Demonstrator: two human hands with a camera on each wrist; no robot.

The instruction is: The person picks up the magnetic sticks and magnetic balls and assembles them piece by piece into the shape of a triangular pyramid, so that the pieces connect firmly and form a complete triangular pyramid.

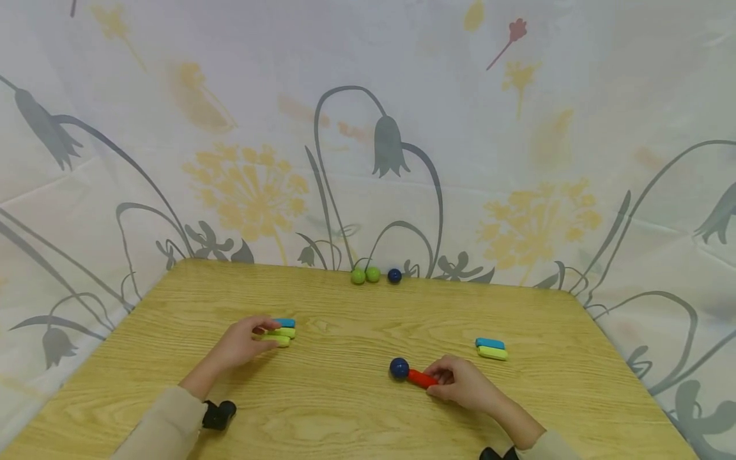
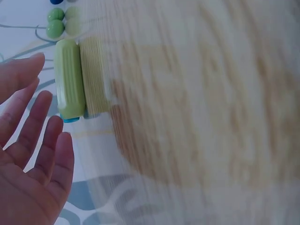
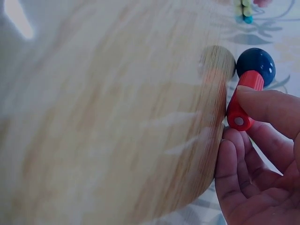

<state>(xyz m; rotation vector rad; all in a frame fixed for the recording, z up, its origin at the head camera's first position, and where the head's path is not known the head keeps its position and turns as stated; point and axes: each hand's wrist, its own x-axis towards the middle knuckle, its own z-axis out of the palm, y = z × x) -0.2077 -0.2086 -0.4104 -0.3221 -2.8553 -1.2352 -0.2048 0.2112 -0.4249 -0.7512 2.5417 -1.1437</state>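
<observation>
My right hand [image 1: 464,382] pinches a red magnetic rod [image 1: 422,379] between thumb and fingers. A dark blue ball [image 1: 399,368] sits against the rod's far end, and a round metal-coloured spot shows on its near end in the right wrist view. At the left, my left hand [image 1: 244,344] hovers with spread, slightly bent fingers beside a blue rod [image 1: 285,322] and two yellow-green rods [image 1: 281,342] lying side by side. In the left wrist view a gap separates the fingertips [image 2: 37,61] from the nearest yellow-green rod [image 2: 69,79].
Two green balls [image 1: 365,276] and another dark blue ball [image 1: 394,276] stand along the table's back edge, before a patterned cloth. Right of my right hand lie a blue rod [image 1: 490,344] and a yellow-green rod [image 1: 492,353] side by side. The wooden table [image 1: 333,415] is glossy.
</observation>
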